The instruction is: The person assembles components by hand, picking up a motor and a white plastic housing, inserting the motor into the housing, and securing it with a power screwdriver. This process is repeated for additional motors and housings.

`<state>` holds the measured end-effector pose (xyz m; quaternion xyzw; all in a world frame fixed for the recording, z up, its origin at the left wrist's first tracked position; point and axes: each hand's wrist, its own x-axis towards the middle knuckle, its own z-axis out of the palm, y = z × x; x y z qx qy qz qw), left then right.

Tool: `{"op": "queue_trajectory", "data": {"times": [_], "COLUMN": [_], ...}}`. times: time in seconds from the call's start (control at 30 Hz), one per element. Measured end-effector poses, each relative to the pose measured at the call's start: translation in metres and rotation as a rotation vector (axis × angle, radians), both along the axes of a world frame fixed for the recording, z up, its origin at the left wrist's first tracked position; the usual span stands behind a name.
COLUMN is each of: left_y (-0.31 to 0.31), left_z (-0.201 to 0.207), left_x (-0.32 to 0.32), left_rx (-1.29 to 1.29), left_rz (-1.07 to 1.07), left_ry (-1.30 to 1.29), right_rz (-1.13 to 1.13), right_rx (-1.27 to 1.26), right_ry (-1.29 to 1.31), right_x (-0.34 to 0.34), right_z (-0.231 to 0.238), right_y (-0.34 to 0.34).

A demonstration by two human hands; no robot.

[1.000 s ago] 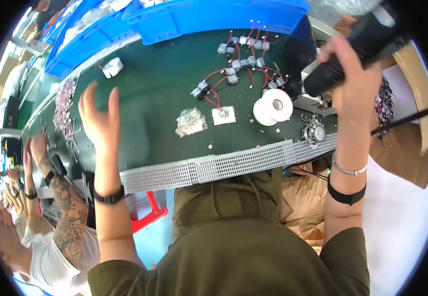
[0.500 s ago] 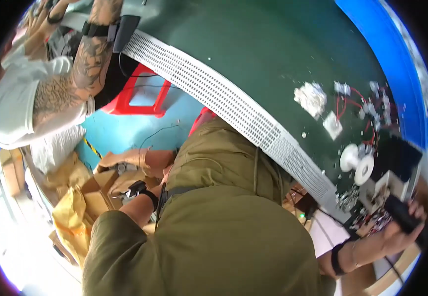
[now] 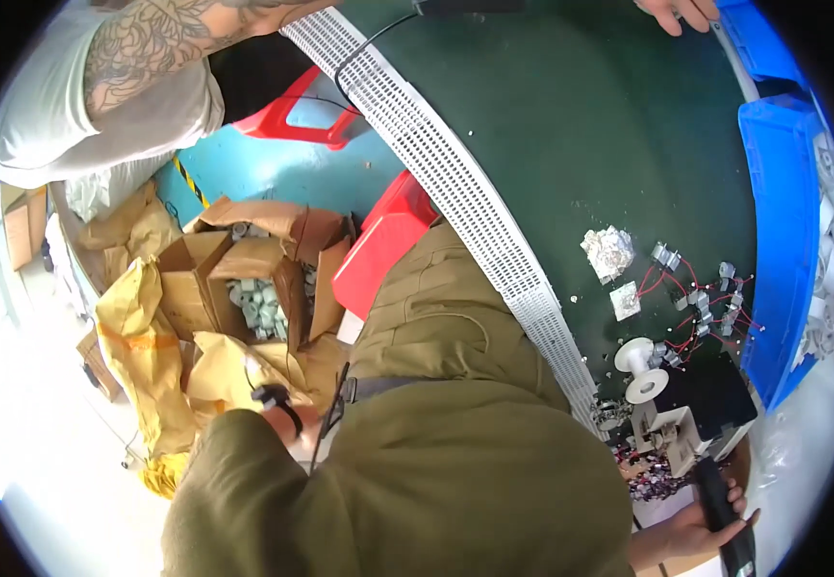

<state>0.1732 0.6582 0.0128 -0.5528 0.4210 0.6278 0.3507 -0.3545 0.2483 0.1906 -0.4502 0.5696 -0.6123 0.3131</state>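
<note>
Black elongated object [image 3: 718, 494] | right hand [image 3: 696, 527] clamped around it | left hand hidden, cannot tell state

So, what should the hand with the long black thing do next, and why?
Perhaps ease the black object slightly away from the small parts: the right hand grips it, and its upper end appears close to that loose pile, so bumping could scatter it.
</note>
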Motion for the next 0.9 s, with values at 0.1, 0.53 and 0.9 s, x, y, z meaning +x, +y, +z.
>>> {"op": "queue_trajectory", "data": {"times": [0.1,0.53,0.9], "left_y": [0.018,-0.272,-0.45], "left_z": [0.004,-0.124,0.169], "left_x": [0.028,0.182,-0.044], "left_rx": [-0.019,-0.472,-0.952], "left_rz": [0.027,-0.281,-0.462], "left_ry": [-0.046,-0.059,0.333], "right_rz": [-0.032,0.05,-0.069], "right_rx": [-0.082,-0.238,-0.314], "right_ry": [0.051,-0.084,0.034], "right_x": [-0.006,0.024,0.062], "right_z": [0.005,-0.031,-0.017], "right_y": [0.004,0.078,0.069]}}
